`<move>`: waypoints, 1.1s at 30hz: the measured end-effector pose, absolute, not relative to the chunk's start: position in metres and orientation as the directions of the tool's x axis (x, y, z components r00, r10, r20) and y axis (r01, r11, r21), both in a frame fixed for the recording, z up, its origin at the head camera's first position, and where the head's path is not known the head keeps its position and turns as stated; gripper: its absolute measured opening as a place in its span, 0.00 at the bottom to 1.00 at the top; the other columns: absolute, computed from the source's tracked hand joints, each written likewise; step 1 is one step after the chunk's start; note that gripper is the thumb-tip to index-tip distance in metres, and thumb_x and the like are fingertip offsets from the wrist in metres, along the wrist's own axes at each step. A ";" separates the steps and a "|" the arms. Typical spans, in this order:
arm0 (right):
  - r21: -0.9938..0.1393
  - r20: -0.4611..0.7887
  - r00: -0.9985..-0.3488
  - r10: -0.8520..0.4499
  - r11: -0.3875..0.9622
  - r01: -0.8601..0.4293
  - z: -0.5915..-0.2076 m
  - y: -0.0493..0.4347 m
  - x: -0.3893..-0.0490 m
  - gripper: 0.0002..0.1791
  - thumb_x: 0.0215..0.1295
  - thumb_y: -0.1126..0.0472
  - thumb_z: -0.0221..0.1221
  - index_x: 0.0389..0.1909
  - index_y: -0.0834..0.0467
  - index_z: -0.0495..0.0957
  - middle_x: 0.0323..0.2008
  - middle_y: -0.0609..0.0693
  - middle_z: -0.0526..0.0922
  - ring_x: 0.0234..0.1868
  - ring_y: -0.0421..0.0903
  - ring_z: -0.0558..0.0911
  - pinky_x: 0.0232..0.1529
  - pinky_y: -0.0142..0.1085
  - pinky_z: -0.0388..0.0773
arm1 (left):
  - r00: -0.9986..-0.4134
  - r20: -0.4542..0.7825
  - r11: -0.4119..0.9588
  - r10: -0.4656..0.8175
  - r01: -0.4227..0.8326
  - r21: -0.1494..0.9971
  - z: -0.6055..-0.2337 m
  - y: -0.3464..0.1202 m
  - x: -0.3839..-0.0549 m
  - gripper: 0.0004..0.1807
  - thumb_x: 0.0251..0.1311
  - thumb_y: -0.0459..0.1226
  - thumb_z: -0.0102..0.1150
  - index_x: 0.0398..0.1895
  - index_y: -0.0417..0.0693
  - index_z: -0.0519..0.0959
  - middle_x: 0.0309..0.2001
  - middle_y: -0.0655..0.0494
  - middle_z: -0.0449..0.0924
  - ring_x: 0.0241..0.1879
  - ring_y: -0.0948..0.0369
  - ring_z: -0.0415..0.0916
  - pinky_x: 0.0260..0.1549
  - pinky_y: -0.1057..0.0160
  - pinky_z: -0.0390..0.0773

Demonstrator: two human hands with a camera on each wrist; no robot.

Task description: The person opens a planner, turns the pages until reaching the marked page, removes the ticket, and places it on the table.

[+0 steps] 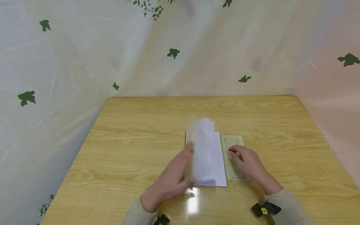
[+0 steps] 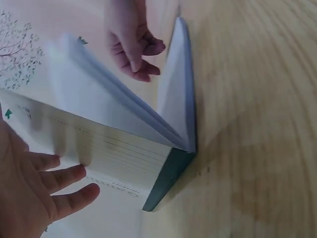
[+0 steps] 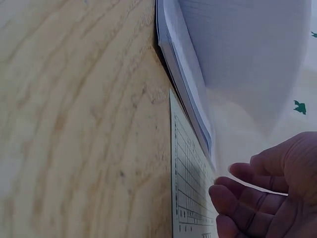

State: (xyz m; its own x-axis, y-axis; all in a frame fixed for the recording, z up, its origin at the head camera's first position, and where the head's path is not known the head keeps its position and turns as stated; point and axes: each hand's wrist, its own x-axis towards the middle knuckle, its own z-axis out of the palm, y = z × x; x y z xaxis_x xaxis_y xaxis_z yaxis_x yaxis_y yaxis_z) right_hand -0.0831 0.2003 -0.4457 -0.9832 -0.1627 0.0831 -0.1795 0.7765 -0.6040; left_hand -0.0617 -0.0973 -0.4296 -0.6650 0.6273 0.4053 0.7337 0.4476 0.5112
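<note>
A notebook (image 1: 219, 162) with lined white pages and a dark green cover (image 2: 171, 173) lies on the table, part of its pages raised and fanned, blurred in the head view. My left hand (image 1: 175, 173) is at its left side, fingers extended against the raised cream page (image 2: 114, 153). To the right of the notebook lies a pale green sheet (image 1: 232, 170) printed with a grid. Over that sheet hovers my right hand (image 1: 248, 161), its fingers loosely bent and nothing between them; the right wrist view shows this hand (image 3: 267, 198) beside the sheet.
The wooden table (image 1: 126, 150) stretches around the notebook to both sides and behind. A pale curtain (image 1: 197, 75) with green bird prints hangs along the table's far edge and sides. Each wrist wears a black strap (image 1: 265, 209).
</note>
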 end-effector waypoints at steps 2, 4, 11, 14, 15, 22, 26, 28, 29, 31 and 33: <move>-0.603 0.086 -0.983 -0.162 0.777 -0.181 -0.445 0.202 -0.082 0.10 0.70 0.65 0.56 0.47 0.62 0.81 0.45 0.57 0.84 0.35 0.46 0.80 0.34 0.43 0.78 | -0.653 0.352 0.475 0.670 0.742 0.473 -0.433 -0.095 -0.061 0.51 0.67 0.68 0.20 0.77 0.36 0.40 0.77 0.40 0.42 0.75 0.50 0.45 0.69 0.49 0.54; -0.602 0.084 -0.984 -0.156 0.780 -0.175 -0.445 0.204 -0.082 0.11 0.70 0.66 0.54 0.48 0.63 0.81 0.46 0.59 0.84 0.38 0.49 0.81 0.37 0.46 0.79 | -0.656 0.277 0.513 0.702 0.736 0.441 -0.436 -0.093 -0.060 0.50 0.67 0.68 0.23 0.77 0.39 0.43 0.77 0.41 0.44 0.74 0.49 0.46 0.68 0.47 0.57; -0.594 0.068 -0.990 -0.127 0.792 -0.143 -0.448 0.211 -0.081 0.11 0.70 0.67 0.54 0.49 0.64 0.80 0.46 0.60 0.83 0.37 0.49 0.80 0.36 0.46 0.78 | -0.694 -0.013 0.660 0.720 0.680 0.319 -0.446 -0.089 -0.057 0.40 0.67 0.65 0.41 0.76 0.54 0.58 0.76 0.47 0.50 0.73 0.42 0.50 0.66 0.43 0.58; -0.597 0.061 -0.991 -0.119 0.791 -0.132 -0.448 0.212 -0.079 0.12 0.70 0.66 0.53 0.50 0.64 0.80 0.48 0.61 0.82 0.38 0.50 0.80 0.36 0.46 0.78 | -0.690 -0.056 0.673 0.722 0.681 0.290 -0.447 -0.089 -0.057 0.37 0.66 0.62 0.47 0.74 0.55 0.62 0.75 0.47 0.52 0.73 0.42 0.49 0.67 0.44 0.58; -0.598 0.059 -0.992 -0.116 0.792 -0.128 -0.447 0.212 -0.079 0.12 0.70 0.66 0.54 0.50 0.64 0.80 0.48 0.61 0.82 0.38 0.49 0.80 0.36 0.46 0.78 | -0.688 -0.063 0.674 0.723 0.684 0.279 -0.448 -0.089 -0.056 0.36 0.66 0.60 0.49 0.73 0.56 0.63 0.75 0.47 0.52 0.73 0.42 0.49 0.66 0.44 0.58; -0.577 0.069 -0.993 -0.096 0.808 -0.118 -0.445 0.214 -0.075 0.13 0.71 0.63 0.55 0.50 0.64 0.80 0.46 0.60 0.82 0.29 0.44 0.74 0.29 0.39 0.73 | -0.689 -0.074 0.687 0.721 0.697 0.207 -0.450 -0.088 -0.056 0.34 0.66 0.57 0.51 0.73 0.56 0.65 0.75 0.48 0.54 0.73 0.42 0.50 0.65 0.43 0.61; -0.548 0.103 -0.991 -0.084 0.827 -0.127 -0.446 0.214 -0.072 0.13 0.70 0.62 0.55 0.50 0.64 0.80 0.41 0.58 0.81 0.25 0.42 0.71 0.24 0.35 0.69 | -0.695 -0.082 0.694 0.714 0.688 0.212 -0.450 -0.087 -0.056 0.34 0.67 0.57 0.51 0.72 0.56 0.65 0.75 0.48 0.54 0.73 0.42 0.50 0.65 0.43 0.61; -0.533 0.120 -0.990 -0.079 0.836 -0.131 -0.447 0.214 -0.070 0.13 0.70 0.62 0.56 0.49 0.64 0.79 0.40 0.58 0.80 0.23 0.41 0.70 0.22 0.34 0.68 | -0.701 -0.087 0.698 0.708 0.675 0.239 -0.450 -0.088 -0.057 0.34 0.67 0.57 0.50 0.72 0.55 0.65 0.75 0.48 0.54 0.73 0.43 0.50 0.65 0.43 0.61; -0.525 0.128 -0.989 -0.076 0.841 -0.132 -0.448 0.214 -0.069 0.13 0.70 0.61 0.56 0.50 0.64 0.79 0.40 0.58 0.80 0.22 0.40 0.70 0.21 0.34 0.68 | -0.706 -0.086 0.700 0.703 0.665 0.259 -0.449 -0.089 -0.058 0.34 0.67 0.57 0.51 0.72 0.54 0.66 0.75 0.47 0.54 0.73 0.43 0.50 0.65 0.44 0.61; -0.511 0.140 -0.988 -0.070 0.849 -0.133 -0.449 0.213 -0.067 0.14 0.70 0.61 0.56 0.50 0.65 0.79 0.42 0.60 0.80 0.23 0.41 0.72 0.22 0.36 0.69 | -0.723 -0.075 0.707 0.686 0.639 0.305 -0.448 -0.090 -0.059 0.33 0.67 0.56 0.51 0.71 0.51 0.67 0.74 0.45 0.56 0.72 0.44 0.52 0.64 0.44 0.62; -0.489 0.165 -0.984 -0.071 0.860 -0.144 -0.450 0.213 -0.066 0.15 0.70 0.60 0.57 0.51 0.65 0.79 0.46 0.63 0.81 0.27 0.48 0.78 0.27 0.42 0.76 | -0.749 -0.059 0.717 0.660 0.604 0.349 -0.448 -0.094 -0.061 0.33 0.67 0.55 0.53 0.70 0.50 0.68 0.73 0.44 0.58 0.71 0.43 0.54 0.64 0.44 0.63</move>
State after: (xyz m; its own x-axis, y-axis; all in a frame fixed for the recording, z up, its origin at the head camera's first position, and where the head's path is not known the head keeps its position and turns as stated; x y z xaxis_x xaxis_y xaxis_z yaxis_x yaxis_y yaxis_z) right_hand -0.0655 0.2133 -0.4498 -0.9838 -0.0706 0.1648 -0.1436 0.8604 -0.4890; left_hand -0.0615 -0.0937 -0.4477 -0.7490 0.6599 -0.0595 0.6038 0.7167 0.3490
